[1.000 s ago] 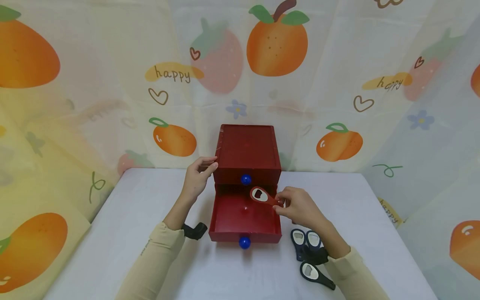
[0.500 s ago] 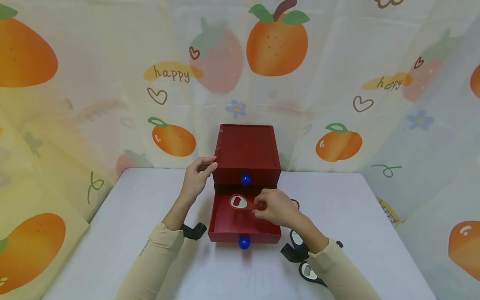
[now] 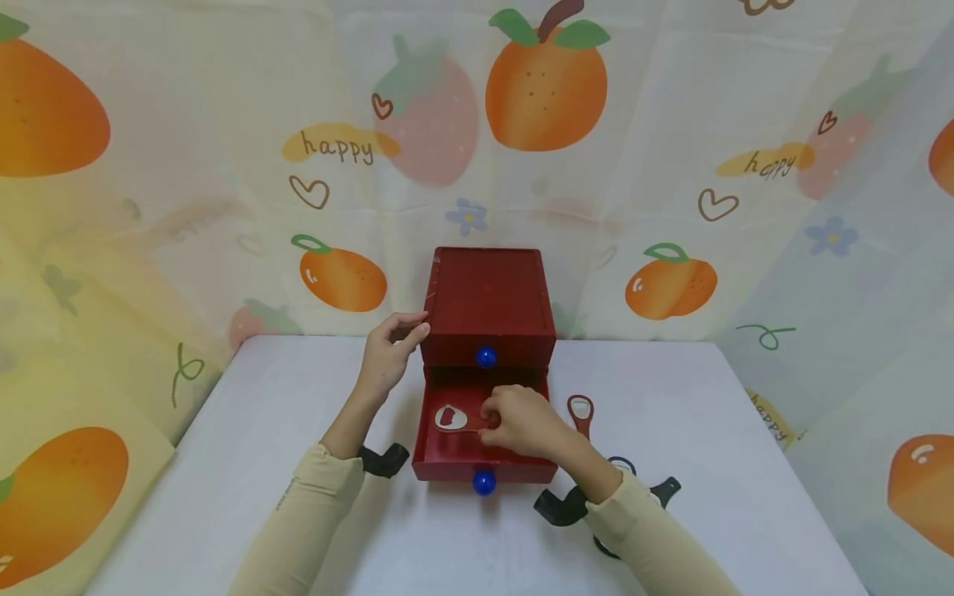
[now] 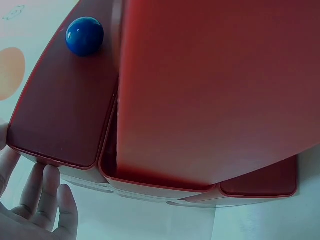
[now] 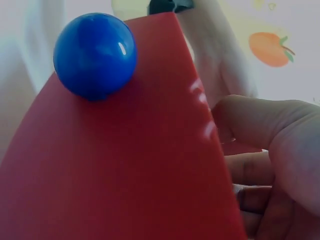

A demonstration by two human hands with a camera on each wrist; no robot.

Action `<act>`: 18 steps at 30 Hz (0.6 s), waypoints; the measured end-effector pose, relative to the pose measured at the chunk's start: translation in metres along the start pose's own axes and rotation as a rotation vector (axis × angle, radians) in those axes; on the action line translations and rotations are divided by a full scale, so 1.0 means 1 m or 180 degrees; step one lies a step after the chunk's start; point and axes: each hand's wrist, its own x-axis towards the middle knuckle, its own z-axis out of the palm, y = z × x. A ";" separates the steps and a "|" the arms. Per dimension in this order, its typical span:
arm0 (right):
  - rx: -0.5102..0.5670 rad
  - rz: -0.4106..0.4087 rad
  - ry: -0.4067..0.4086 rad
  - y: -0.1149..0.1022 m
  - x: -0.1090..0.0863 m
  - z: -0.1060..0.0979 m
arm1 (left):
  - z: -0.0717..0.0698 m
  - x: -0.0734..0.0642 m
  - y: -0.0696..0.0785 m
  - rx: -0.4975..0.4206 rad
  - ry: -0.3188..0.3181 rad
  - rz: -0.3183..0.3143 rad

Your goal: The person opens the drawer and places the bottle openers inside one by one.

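In the head view my right hand [image 3: 522, 420] reaches into the pulled-out lower drawer [image 3: 484, 470] of a small dark red cabinet [image 3: 489, 291]. Its thumb and fingers pinch the handle of a red bottle opener [image 3: 451, 418], whose pale oval head points left, low over the drawer floor. The drawer front with its blue knob [image 5: 95, 56] hides the opener in the right wrist view. My left hand [image 3: 386, 352] touches the cabinet's upper left side, fingers fairly straight. In the left wrist view its fingertips [image 4: 50, 175] lie along the cabinet's edge.
A second red bottle opener [image 3: 580, 410] lies on the white table [image 3: 641, 381] right of the drawer. Darker openers [image 3: 620, 465] lie nearer, mostly behind the right forearm. The upper drawer, with its blue knob [image 3: 486, 357], is closed. A fruit-patterned cloth [image 3: 596, 207] hangs behind.
My right hand has carried the red bottle opener left and down, from the drawer's right edge to over its floor. The second red opener has come into sight. My left hand stays put.
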 end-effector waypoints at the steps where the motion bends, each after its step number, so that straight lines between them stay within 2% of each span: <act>1: -0.0033 -0.0016 -0.0015 -0.001 0.001 0.001 | 0.000 0.000 0.000 -0.0006 0.0000 0.0000; 5: -0.0118 -0.0022 -0.0111 -0.004 0.004 0.005 | 0.000 0.000 0.000 -0.0017 -0.0016 -0.0015; 18: -0.0089 0.0107 -0.0384 -0.004 0.014 0.013 | -0.001 0.000 0.000 0.0012 -0.0041 -0.0047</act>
